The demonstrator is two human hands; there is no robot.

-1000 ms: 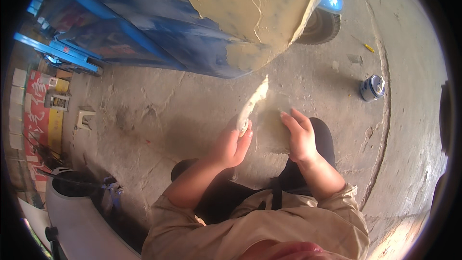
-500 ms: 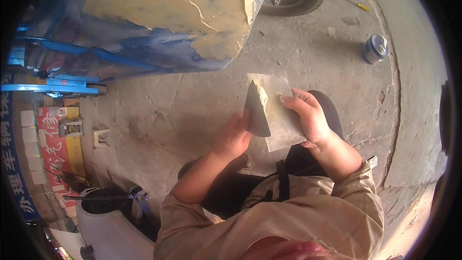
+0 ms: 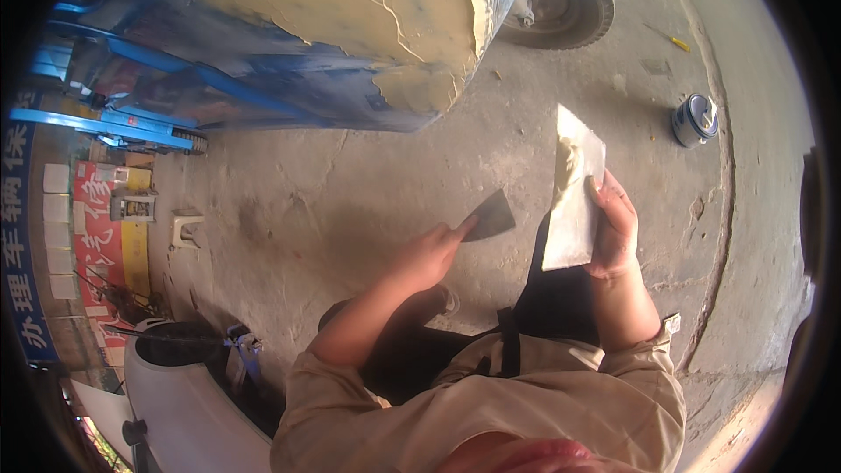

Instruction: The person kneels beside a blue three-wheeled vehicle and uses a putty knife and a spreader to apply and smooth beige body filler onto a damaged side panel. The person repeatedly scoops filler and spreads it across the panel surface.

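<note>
My left hand [image 3: 429,254] is closed around a dark putty knife [image 3: 491,217], a flat spreader whose wide blade points right. In my right hand [image 3: 618,226] is a pale flat mixing board [image 3: 578,210], tilted so it looks narrow, with a streak of cream putty [image 3: 569,158] on its upper left part. A gap separates the knife from the board. Ahead of me, at the upper left, a blue vehicle panel [image 3: 280,79] carries a broad coat of beige filler [image 3: 342,0] with ridges and a rough edge.
An open tin [image 3: 695,121] stands on the concrete floor at the right, below a yellow-handled screwdriver [image 3: 680,43]. Beyond the panel is a tyre [image 3: 569,13]. To the left are a small stool [image 3: 186,229], a blue jack [image 3: 114,127] and a white car part [image 3: 193,394].
My hands have moved apart: the putty knife has come off the board and swung to the right-pointing position, while the board has shifted right and tilted. The head view has turned slightly.
</note>
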